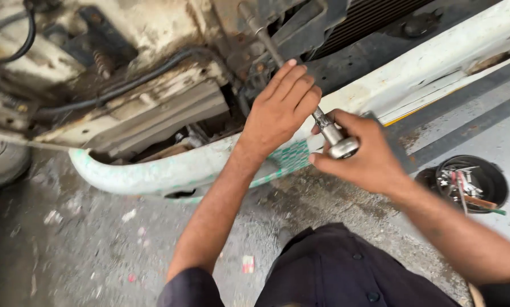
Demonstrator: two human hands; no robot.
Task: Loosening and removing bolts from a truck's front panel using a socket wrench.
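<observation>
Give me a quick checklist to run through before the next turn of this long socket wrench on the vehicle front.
1. Right hand gripping the wrench head: ok, fingers wrapped around it.
2. Left hand steadying the shaft: ok, laid over the bar.
3. Far end of the wrench seated on a fastener: cannot tell, the tip is lost among dark parts.
4. Black hose out of the tool's path: ok, it runs to the left of the shaft.
5. Spare tools to hand: ok, a black bowl of tools sits on the ground at the right.
6. Bumper clear of the forearms: not ok, the left forearm crosses it.
</observation>
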